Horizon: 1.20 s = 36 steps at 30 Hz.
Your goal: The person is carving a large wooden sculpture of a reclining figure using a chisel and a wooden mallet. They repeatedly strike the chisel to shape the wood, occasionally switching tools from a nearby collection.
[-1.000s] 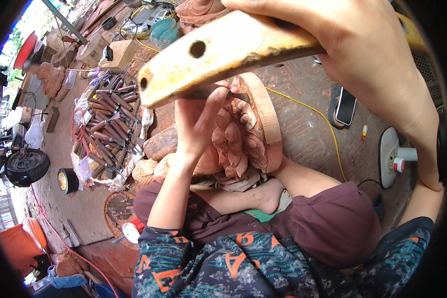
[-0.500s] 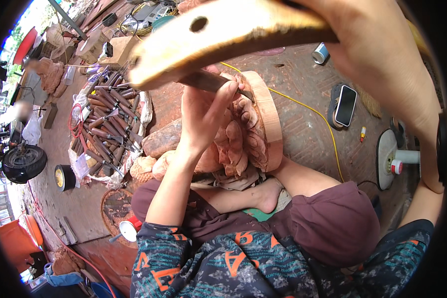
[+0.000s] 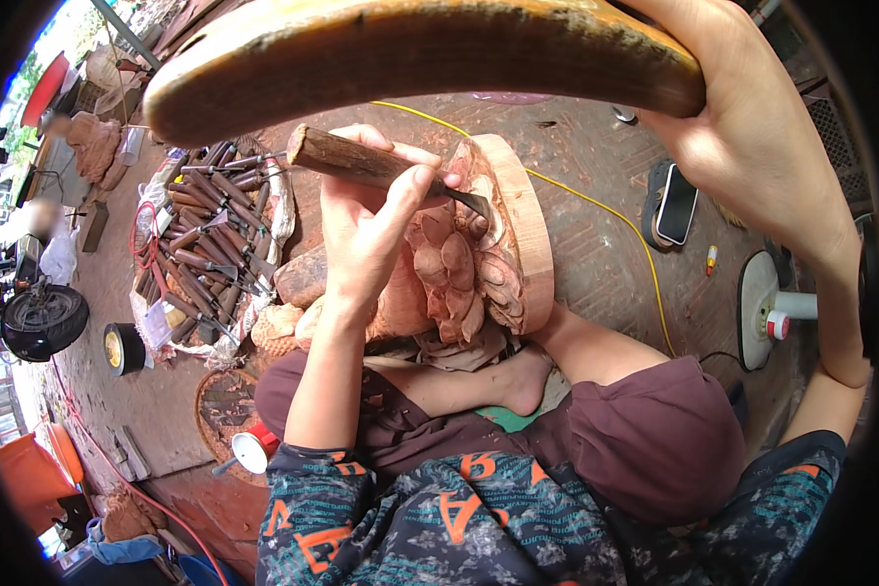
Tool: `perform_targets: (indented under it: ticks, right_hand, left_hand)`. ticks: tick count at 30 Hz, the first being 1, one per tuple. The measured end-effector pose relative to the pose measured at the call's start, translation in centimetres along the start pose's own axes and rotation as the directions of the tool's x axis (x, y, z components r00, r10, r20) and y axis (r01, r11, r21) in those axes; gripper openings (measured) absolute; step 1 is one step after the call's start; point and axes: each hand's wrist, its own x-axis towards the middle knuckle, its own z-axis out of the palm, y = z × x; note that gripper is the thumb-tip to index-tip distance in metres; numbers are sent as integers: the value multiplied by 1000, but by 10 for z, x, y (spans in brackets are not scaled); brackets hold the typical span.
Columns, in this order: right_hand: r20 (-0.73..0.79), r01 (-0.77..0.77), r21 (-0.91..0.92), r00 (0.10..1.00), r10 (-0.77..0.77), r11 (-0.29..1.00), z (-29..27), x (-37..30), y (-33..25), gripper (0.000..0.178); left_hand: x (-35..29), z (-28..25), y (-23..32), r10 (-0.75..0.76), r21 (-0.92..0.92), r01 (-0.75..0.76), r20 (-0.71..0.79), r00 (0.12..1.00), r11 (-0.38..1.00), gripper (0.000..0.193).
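A carved reddish wood piece (image 3: 444, 273) with rounded, leaf-like relief lies in front of my crossed legs, its flat pale base turned to the right. My left hand (image 3: 361, 230) is closed round the wooden handle of a carving chisel (image 3: 356, 161). The chisel slants down to the right, and its dark metal blade meets the carving near the base. Close to the camera, my right hand (image 3: 742, 137) grips a curved wooden mallet (image 3: 410, 63), raised beyond the chisel. A gap shows between the mallet and the handle's butt end.
Many wooden-handled chisels (image 3: 215, 234) lie heaped on a cloth at left, beside a tape roll (image 3: 125, 349). On the right are a phone (image 3: 677, 205), a yellow cable (image 3: 596, 200) and a white round-based stand (image 3: 757, 311). A red-and-white cup (image 3: 252, 449) sits near my left knee.
The mallet has moved left and away from the chisel's end, uncovering the whole handle. My left hand and the chisel handle have shifted slightly left.
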Motion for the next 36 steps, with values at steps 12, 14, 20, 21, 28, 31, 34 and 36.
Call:
perform_targets:
  ticks: [12, 14, 20, 21, 28, 31, 34, 36]
  right_hand:
    - [12, -27, -12, 1000, 27, 1000, -6, 3, 2, 60]
    - [16, -30, -20, 999, 30, 999, -6, 3, 3, 61]
    - [17, -41, -34, 999, 41, 999, -6, 2, 0, 61]
    - [20, -51, -36, 998, 52, 998, -7, 1, 2, 61]
    - [4, -56, -20, 998, 56, 998, -2, -2, -9, 61]
    - [9, -70, -23, 997, 70, 997, -4, -6, -15, 61]
    - [-9, -85, 9, 996, 85, 996, -1, -10, -20, 61]
    - [-16, -102, 45, 995, 103, 994, -2, -14, -24, 62]
  left_hand:
    - [1, 3, -5, -60, -12, 61, 67, 996, 998, 32]
    - [-1, 15, -6, -51, 9, 50, 56, 997, 999, 32]
    - [-2, 15, -4, -95, 175, 80, 76, 993, 981, 31]
    - [-1, 18, -3, -96, 155, 84, 74, 993, 984, 31]
    - [-3, 14, -5, -76, 185, 67, 43, 996, 981, 29]
    - [-4, 16, -8, -35, 331, 2, 93, 995, 944, 30]
    - [-4, 15, -14, 109, 315, -114, 36, 993, 942, 36]
    - [-8, 14, -11, 87, 326, -91, 27, 996, 941, 38]
